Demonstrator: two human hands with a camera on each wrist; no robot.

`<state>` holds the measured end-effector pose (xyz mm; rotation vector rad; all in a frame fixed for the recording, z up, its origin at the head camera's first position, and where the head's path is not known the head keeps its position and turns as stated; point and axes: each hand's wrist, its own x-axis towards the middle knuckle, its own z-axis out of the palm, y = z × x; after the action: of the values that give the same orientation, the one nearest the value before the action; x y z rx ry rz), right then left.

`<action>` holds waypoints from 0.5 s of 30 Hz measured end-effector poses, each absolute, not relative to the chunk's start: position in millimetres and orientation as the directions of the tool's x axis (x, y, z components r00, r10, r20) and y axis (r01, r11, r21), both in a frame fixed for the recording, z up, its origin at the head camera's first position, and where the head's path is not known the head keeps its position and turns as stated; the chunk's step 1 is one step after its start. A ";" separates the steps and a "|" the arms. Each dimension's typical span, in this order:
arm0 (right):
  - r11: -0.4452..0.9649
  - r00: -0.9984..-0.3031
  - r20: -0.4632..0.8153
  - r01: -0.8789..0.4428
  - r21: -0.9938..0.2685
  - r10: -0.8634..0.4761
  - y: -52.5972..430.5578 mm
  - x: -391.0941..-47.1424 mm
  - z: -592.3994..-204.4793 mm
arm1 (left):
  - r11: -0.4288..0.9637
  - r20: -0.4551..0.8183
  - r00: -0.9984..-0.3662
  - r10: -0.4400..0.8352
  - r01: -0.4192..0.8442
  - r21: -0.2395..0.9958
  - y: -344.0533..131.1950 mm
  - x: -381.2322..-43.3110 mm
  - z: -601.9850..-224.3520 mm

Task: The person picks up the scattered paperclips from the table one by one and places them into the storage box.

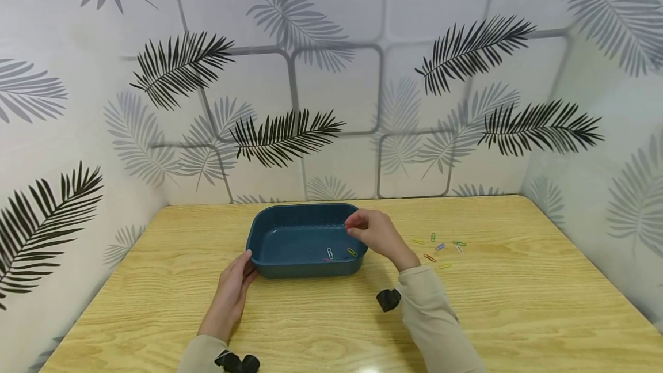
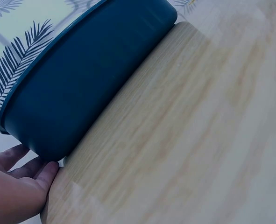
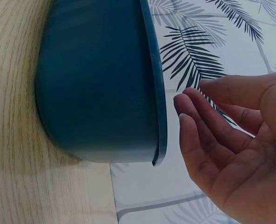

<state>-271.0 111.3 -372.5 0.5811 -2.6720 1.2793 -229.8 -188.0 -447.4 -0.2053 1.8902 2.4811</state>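
A dark blue rectangular tray [image 1: 305, 270] with raised walls stands on the table. Inside it, near the front wall, lie a white paper clip [image 1: 330, 253], a yellow paper clip [image 1: 352, 252] and a few more, partly hidden by the rim. My left hand [image 1: 234, 286] holds the tray's front left corner; in the left wrist view its thumb is at the rim and its fingers are low against the wall. Above the tray's right side hovers my right hand [image 1: 377, 236]. In the right wrist view its fingers [image 3: 198, 135] are loosely bent, slightly apart from the thumb, with nothing seen between them.
Right of the tray, several loose paper clips are scattered on the wooden table [image 1: 518, 304], among them a red one [image 1: 430, 258], a green one [image 1: 459, 243] and a purple one [image 1: 440, 247]. A leaf-patterned wall [image 1: 342, 166] stands along the table's back edge.
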 end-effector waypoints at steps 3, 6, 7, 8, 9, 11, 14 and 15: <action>0.567 -0.918 0.272 -0.393 -0.724 -0.289 111.6 -270.9 -372.8 | -0.268 -0.113 -0.991 -0.065 -0.092 0.959 -188.2 -229.7 -447.3; 0.565 -0.916 0.277 -0.398 -0.723 -0.291 112.0 -271.0 -373.1 | -0.269 -0.112 -0.992 -0.065 -0.091 0.959 -188.2 -229.8 -447.5; 0.566 -0.915 0.278 -0.400 -0.721 -0.292 112.1 -271.1 -373.2 | -0.269 -0.112 -0.992 -0.064 -0.090 0.959 -188.2 -229.9 -447.7; 0.566 -0.914 0.280 -0.402 -0.720 -0.293 112.3 -271.2 -373.5 | -0.270 -0.112 -0.992 -0.064 -0.090 0.959 -188.2 -230.0 -447.8; 0.567 -0.914 0.280 -0.403 -0.718 -0.294 112.5 -271.4 -373.8 | -0.270 -0.111 -0.992 -0.064 -0.090 0.959 -188.2 -230.2 -448.1; 0.570 -0.912 0.281 -0.406 -0.715 -0.297 112.7 -271.8 -374.6 | -0.270 -0.109 -0.992 -0.062 -0.088 0.959 -188.1 -230.4 -448.3; 0.571 -0.909 0.284 -0.413 -0.710 -0.304 113.5 -272.4 -375.5 | -0.271 -0.109 -0.992 -0.064 -0.088 0.958 -187.9 -230.6 -448.2; 0.571 -0.908 0.285 -0.416 -0.708 -0.307 114.0 -272.7 -375.8 | -0.272 -0.109 -0.992 -0.065 -0.088 0.958 -187.7 -230.7 -448.1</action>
<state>-272.7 114.0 -375.8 0.6170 -2.6678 1.2534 -230.7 -187.7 -448.1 -0.1984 1.8868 2.4862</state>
